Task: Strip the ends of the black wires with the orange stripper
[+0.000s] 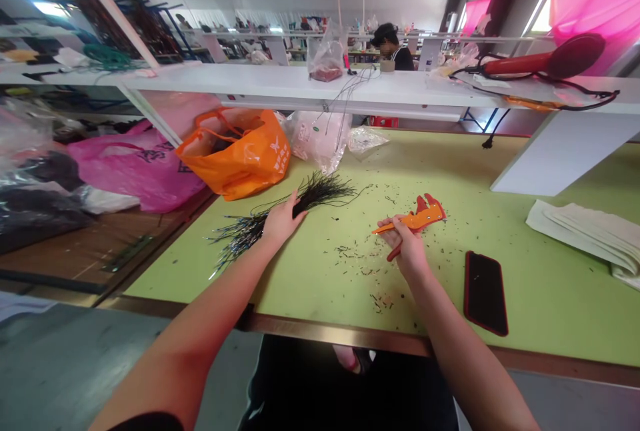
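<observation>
A bundle of thin black wires (320, 192) lies on the left of the green tabletop, its near ends showing bluish and silvery tips. My left hand (283, 219) is closed round the middle of this bundle, with the thumb pointing right. In my right hand (407, 248) is an orange and red wire stripper (423, 216), its jaws turned away to the upper right. One red handle sticks out below my fingers. Short dark offcuts (350, 261) and small insulation scraps are strewn on the tabletop between and around both hands.
A black phone with a red edge (485, 291) lies right of my right forearm, near folded white cloth (585, 234). Orange bag (245, 161) and clear plastic bags (320, 138) stand behind the wires. A white shelf (270, 83) spans the back; a person (393, 48) sits beyond.
</observation>
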{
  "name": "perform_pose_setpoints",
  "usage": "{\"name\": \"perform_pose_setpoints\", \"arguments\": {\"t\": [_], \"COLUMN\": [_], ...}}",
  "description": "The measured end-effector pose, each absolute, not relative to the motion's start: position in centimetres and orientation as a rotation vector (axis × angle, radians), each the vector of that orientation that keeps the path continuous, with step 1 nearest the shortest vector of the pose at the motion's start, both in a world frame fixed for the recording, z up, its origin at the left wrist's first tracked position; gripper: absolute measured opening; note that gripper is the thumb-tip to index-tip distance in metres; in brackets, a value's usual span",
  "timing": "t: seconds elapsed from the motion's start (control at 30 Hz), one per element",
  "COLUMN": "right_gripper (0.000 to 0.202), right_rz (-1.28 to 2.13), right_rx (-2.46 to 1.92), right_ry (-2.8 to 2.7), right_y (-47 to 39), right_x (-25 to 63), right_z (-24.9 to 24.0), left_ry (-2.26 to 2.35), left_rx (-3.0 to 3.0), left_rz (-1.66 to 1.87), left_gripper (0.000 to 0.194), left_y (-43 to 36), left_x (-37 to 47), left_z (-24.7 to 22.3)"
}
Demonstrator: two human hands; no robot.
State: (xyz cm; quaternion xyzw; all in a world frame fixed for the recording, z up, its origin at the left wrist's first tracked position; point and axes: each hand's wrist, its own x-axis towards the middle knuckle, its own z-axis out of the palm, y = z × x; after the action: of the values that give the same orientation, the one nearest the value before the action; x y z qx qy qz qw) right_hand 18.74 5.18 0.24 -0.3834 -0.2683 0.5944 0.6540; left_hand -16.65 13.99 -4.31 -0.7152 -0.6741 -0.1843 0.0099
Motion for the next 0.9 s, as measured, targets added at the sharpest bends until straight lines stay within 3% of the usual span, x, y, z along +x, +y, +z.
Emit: {"name": "perform_pose_setpoints", "arguments": {"t": [0.3, 0.57, 0.9], "right_gripper": [0.035, 0.033, 0.032], "right_rz": [1.357, 1.374, 1.354], "right_rx": [-0.876, -0.891, -0.912], "right_ry": [-0.591, -0.614, -0.618], "right_y": [5.1, 4.9, 5.0], "right_x": [18.7, 18.8, 19.0], "right_z": [0.3, 1.0, 0.8], "left_ry": [-1.936, -2.028, -2.143], "left_rx": [-2.366, -2.155, -2.254], "left_rz": [-0.595, -0.544, -0.391], "left_gripper": [0.035, 0.043, 0.033], "left_y": [13.5, 15.0, 24.5], "left_x": [-17.4, -15.9, -12.7], "left_z": [-4.4, -2.2, 0.0]}}
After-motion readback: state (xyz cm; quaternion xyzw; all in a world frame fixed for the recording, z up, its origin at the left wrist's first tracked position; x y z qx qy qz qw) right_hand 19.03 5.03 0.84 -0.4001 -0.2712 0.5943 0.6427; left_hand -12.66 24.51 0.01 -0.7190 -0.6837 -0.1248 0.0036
